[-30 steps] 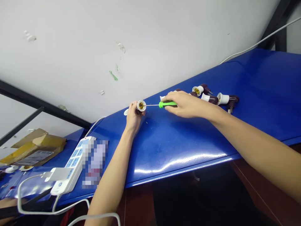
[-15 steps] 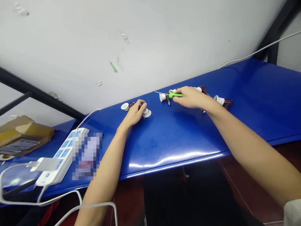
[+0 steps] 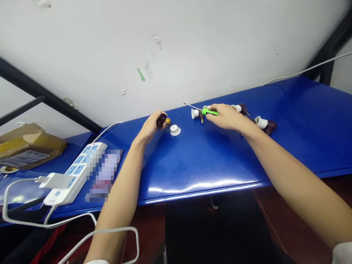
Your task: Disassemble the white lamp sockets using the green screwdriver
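Note:
My left hand (image 3: 150,127) is closed round a dark brown plastic lamp-socket housing (image 3: 161,121) near the table's back edge. A brass threaded ring (image 3: 168,121) is just right of its fingers. Slightly nearer lies a round white plastic piece (image 3: 175,130) with small holes in its top. My right hand (image 3: 223,116) grips a screwdriver (image 3: 206,111) by its green handle, the thin shaft pointing left toward the wall. Beside and behind this hand are several white and brown plug-in lamp sockets (image 3: 195,114), partly hidden by the hand and wrist.
On the left of the blue table (image 3: 198,157) are a white power strip (image 3: 79,169) with a white charger (image 3: 59,180), a blurred-out flat packet (image 3: 103,178) and an opened cardboard box (image 3: 33,145). A white cable (image 3: 115,230) loops across my left forearm. The white wall (image 3: 192,47) stands behind.
My left hand has shifted left off the white piece and now holds up the brown housing; the brass ring has come into view. My right hand still holds the screwdriver. The camera view has shifted slightly.

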